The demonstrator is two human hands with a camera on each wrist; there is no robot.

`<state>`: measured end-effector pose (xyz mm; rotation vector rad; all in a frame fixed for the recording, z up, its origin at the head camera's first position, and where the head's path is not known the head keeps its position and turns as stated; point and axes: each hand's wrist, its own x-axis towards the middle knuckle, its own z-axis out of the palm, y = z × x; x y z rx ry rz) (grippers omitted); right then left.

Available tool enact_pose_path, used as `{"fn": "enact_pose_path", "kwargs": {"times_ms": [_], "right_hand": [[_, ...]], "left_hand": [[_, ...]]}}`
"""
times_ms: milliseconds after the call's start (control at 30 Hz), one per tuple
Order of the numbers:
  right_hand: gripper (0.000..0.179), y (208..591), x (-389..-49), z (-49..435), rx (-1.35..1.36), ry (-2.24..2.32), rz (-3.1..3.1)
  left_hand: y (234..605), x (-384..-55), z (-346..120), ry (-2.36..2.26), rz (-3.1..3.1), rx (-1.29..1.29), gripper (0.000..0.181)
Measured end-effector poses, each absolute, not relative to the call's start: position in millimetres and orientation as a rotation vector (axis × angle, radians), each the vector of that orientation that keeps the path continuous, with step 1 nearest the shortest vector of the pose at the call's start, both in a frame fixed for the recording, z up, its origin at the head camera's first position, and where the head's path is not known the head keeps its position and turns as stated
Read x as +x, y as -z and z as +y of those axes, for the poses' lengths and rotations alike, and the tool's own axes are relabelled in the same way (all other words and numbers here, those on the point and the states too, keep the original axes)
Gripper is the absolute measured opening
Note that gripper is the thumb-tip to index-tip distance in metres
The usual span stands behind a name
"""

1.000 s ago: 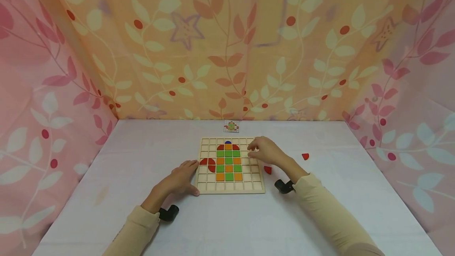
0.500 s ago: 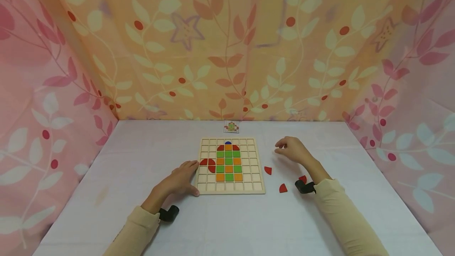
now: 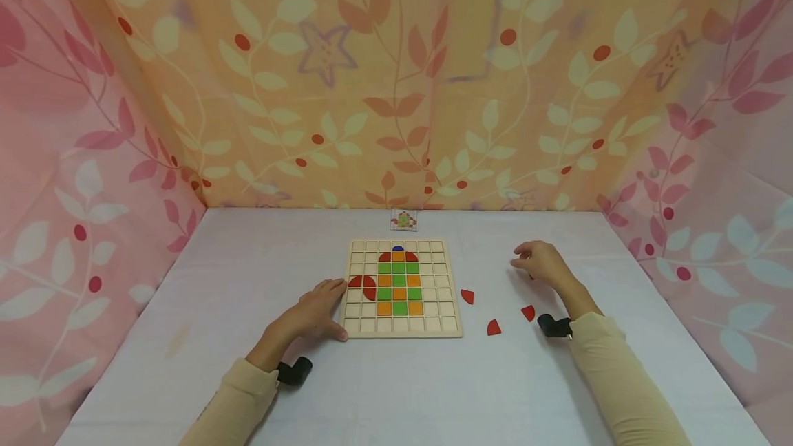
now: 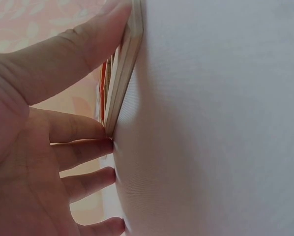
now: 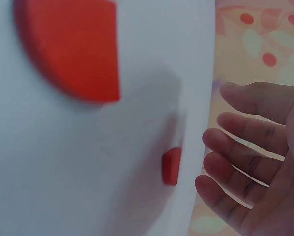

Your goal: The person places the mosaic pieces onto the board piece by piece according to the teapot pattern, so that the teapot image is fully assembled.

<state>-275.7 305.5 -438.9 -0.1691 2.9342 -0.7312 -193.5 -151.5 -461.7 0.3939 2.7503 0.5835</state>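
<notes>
A light wooden grid board (image 3: 431, 324) lies flat, with green and orange square tiles, red quarter-round tiles and a blue piece set in its middle and left cells. The left hand (image 3: 316, 308) rests beside the board's left edge. Its thumb touches the near corner, and in the left wrist view its fingertips meet the board's side and the cloth. The right hand (image 3: 545, 268) hovers over the table to the right, fingers relaxed and holding nothing. Loose red quarter-round tiles (image 3: 528, 313) lie between it and the board; in the right wrist view a small red piece (image 5: 171, 166) appears near its fingertips.
A small pattern card (image 3: 403, 219) lies behind the board. White cloth (image 3: 396, 391) covers the table. Printed curtains (image 3: 396, 88) stand behind and at both sides. A black wrist camera (image 3: 553, 325) hangs low by the right sleeve, close to a red tile.
The right hand has moved right, from the board's right side out over the table, uncovering two loose red tiles and covering another. The left hand and the board have stayed put.
</notes>
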Motion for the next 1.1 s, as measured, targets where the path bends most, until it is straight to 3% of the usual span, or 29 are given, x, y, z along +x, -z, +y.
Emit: {"fn": "enact_pose_path", "kwargs": {"times_ms": [300, 467, 733, 1100], "right_hand": [[0.045, 442.8, -268.5, 325.6, 0.054, 0.586, 2.911], [0.039, 443.4, -265.3, 330.3, 0.134, 0.487, 2.93], [0.024, 448.6, -265.2, 329.3, 0.009, 0.601, 2.964], [0.032, 453.8, -265.2, 319.2, 0.047, 0.629, 2.957]], "left_hand": [[460.6, -192.8, -151.6, -0.598, 2.742, 0.394, 0.102], [460.5, -193.5, -151.4, -0.6, 2.74, 0.383, 0.103], [463.4, -195.4, -151.3, -0.596, 2.744, 0.373, 0.103], [463.0, -195.0, -151.6, -0.601, 2.737, 0.373, 0.102]]}}
